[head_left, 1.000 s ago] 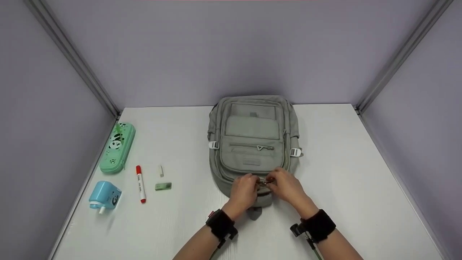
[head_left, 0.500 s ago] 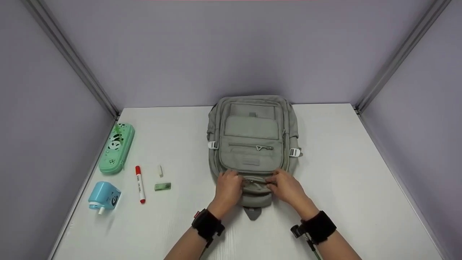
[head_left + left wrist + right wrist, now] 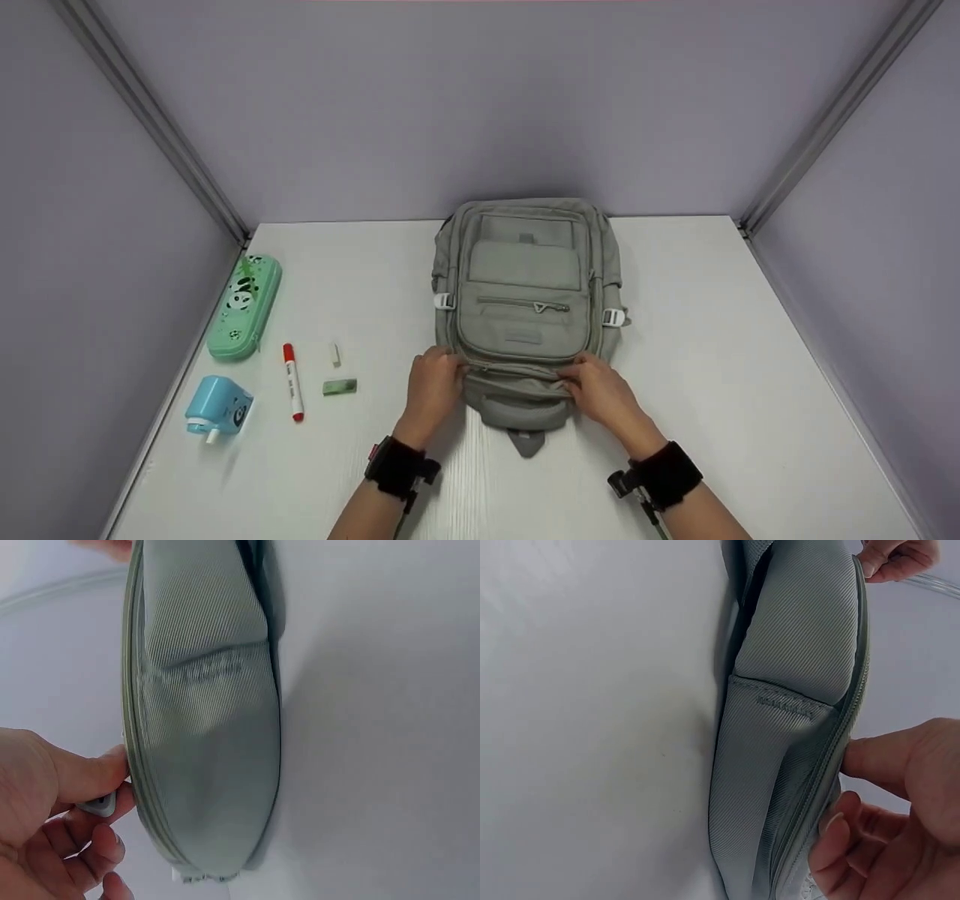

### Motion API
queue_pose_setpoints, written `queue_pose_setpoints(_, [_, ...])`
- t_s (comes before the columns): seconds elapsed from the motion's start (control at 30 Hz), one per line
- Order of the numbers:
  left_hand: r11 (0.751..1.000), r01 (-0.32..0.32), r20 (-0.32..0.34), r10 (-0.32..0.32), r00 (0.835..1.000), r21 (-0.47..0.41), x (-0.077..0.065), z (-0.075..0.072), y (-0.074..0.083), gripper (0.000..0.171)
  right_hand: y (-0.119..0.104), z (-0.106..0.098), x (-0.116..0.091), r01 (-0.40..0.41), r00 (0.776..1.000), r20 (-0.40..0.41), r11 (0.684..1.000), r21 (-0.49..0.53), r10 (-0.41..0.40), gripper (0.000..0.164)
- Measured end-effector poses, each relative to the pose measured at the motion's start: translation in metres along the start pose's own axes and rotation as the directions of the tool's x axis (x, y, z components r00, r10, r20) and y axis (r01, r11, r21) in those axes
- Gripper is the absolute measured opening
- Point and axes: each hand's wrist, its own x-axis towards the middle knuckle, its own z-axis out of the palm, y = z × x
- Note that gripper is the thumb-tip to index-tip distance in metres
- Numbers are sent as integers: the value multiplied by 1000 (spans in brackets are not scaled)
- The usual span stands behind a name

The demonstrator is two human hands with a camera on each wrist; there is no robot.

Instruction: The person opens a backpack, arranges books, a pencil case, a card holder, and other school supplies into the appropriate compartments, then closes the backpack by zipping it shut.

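Head view: the bag (image 3: 525, 266) lies on the counter (image 3: 712, 337), running from the middle of the far edge towards the near edge, its rounded end nearest the person. The left hand (image 3: 433, 388) and right hand (image 3: 604, 390) flank that end, each closed on its fabric, with a gaping fold along the zip (image 3: 517, 367) between them. Along the counter's left edge, towards the far left corner, lies the green case (image 3: 244, 307); the marker (image 3: 293, 382) and eraser (image 3: 340, 386) lie between it and the bag.

Left wrist view: thumb and finger pinch what looks like the zip pull (image 3: 100, 805), against the bag's edge. The step in hand is probably opening the zip.

Right wrist view: thumb and curled fingers clamp the zip's edge, probably as an anchor. The next move seems to call for drawing the pull on round the bag's left side while the right hand braces the fabric, pulling along the zip's curve so the cloth does not bunch or catch.
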Motion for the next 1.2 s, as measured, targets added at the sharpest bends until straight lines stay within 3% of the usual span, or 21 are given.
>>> queue_pose_setpoints(0.27, [993,121,-14,-121,993,-11,6,-3,-29,4,-1,1,1,-12,1000,-1,1000,-20,12,18])
queue_pose_setpoints(0.43, [995,84,-9,-84,996,-50,5,-2,-30,5,-7,0,5,15,1000,-24,997,-81,-17,13])
queue_pose_setpoints(0.53, [996,39,-5,-39,999,-77,2,-2,-25,5,-14,3,10,96,994,-44,991,-89,-100,6])
queue_pose_setpoints(0.67, [998,-13,18,14,1000,-64,0,-7,-13,5,-26,13,20,274,956,-80,956,-102,-282,12])
queue_pose_setpoints(0.77, [998,-38,30,40,999,-41,-1,-11,-3,5,-32,23,28,358,921,-105,922,-148,-375,19])
queue_pose_setpoints(0.9, [997,-63,14,63,998,-36,-5,-16,4,8,-36,30,36,403,898,-106,895,-192,-427,22])
queue_pose_setpoints(1.07, [997,-45,38,48,998,-66,-10,-21,8,7,-35,31,41,473,860,-108,858,-202,-499,12])
queue_pose_setpoints(1.2, [995,-14,63,21,998,-98,-11,-18,6,5,-37,32,41,490,849,-139,858,-153,-510,9])
